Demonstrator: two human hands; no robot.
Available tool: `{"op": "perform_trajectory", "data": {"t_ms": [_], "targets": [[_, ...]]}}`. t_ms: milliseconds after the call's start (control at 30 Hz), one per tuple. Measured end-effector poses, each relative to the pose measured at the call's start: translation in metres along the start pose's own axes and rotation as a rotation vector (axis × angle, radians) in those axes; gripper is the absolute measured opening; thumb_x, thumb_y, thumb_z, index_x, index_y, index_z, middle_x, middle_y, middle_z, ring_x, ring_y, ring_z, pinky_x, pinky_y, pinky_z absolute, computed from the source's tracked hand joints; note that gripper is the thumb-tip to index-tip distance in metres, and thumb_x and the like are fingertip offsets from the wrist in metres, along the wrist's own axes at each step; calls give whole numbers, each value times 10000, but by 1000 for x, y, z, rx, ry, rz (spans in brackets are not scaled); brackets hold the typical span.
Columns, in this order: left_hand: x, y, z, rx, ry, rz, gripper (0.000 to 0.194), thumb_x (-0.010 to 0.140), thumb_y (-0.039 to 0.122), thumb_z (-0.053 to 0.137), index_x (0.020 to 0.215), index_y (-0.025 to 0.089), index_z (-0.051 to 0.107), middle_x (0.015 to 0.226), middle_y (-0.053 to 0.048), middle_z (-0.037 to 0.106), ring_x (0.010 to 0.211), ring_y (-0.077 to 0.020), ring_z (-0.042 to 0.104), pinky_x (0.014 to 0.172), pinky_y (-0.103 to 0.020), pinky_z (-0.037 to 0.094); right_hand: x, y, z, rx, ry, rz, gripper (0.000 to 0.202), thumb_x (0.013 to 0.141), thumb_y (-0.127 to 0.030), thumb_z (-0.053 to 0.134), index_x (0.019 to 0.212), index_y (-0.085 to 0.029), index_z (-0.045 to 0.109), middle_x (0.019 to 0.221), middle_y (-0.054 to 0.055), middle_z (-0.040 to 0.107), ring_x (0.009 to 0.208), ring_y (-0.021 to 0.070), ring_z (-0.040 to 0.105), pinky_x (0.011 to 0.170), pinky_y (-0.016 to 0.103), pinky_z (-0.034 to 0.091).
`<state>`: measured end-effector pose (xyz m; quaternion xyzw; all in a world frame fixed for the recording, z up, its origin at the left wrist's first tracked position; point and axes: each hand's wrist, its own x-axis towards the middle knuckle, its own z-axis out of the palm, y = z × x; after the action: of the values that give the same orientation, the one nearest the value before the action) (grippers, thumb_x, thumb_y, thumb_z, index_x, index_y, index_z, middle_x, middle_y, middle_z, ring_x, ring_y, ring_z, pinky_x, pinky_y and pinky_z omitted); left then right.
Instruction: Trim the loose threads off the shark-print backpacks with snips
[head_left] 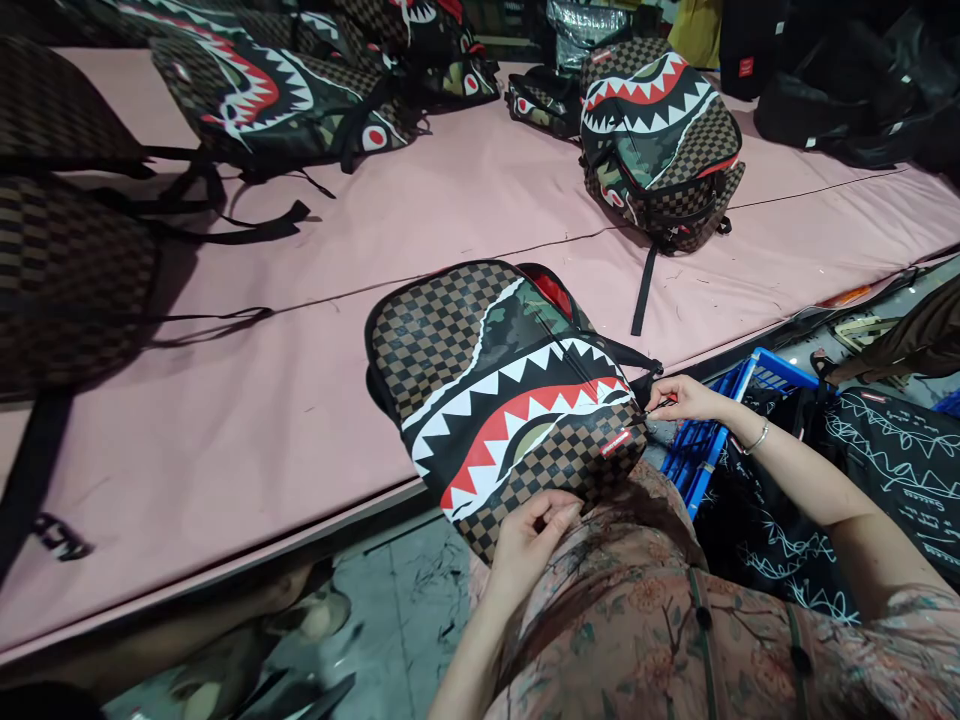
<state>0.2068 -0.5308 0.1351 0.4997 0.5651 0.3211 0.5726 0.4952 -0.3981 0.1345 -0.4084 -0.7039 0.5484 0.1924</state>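
A brown checkered backpack (510, 400) with a printed red-and-white shark mouth lies slanted over the near edge of the pink table, its lower end at my lap. At its bottom edge, my left hand (536, 535) is closed, thumb and fingers pinching the backpack's rim. My right hand (686, 400) pinches at the right corner beside a black strap. Something small and dark shows at those fingertips, too small to name. The red lining (551, 290) peeks out behind the front panel.
Another shark-print backpack (652, 130) stands farther back on the pink table (465, 200). Several more bags (262, 100) lie at the left and back. Beside me on the right is a blue crate (750, 375) with black printed bags (892, 470). A person's leg (915, 335) shows beyond it.
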Motion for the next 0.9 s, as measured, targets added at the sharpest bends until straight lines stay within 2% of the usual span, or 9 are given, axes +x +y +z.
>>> {"op": "perform_trajectory", "data": {"t_ms": [167,367,633,900], "targets": [[1,0,-3,13,43,-13,247,717,381,592,753,145,654,656,-20,626,615,-130,538,599,-220,423,-1,3,-3,46,-56,69,254,682,-356,671,791,-132,625,625,-24,569,459,51,439,442,181,360],[-2,5,-5,-7,79,-7,237,711,373,595,750,147,655,658,-18,625,617,-128,536,587,-216,415,11,-5,3,18,-134,49,248,682,-357,669,773,-131,629,701,1,615,515,60,473,471,180,367],[-6,9,-7,-66,103,-36,239,702,380,593,738,151,653,657,-21,637,606,-134,550,574,-221,422,21,-14,14,-88,-166,-23,226,685,-344,666,771,-137,640,729,20,626,656,114,543,604,229,425],[-6,10,-7,-66,112,-15,253,701,399,596,723,153,653,634,-20,635,597,-135,545,553,-220,417,28,-26,28,-213,-178,-54,203,696,-345,655,738,-148,629,692,6,607,593,93,497,524,191,368]]}}
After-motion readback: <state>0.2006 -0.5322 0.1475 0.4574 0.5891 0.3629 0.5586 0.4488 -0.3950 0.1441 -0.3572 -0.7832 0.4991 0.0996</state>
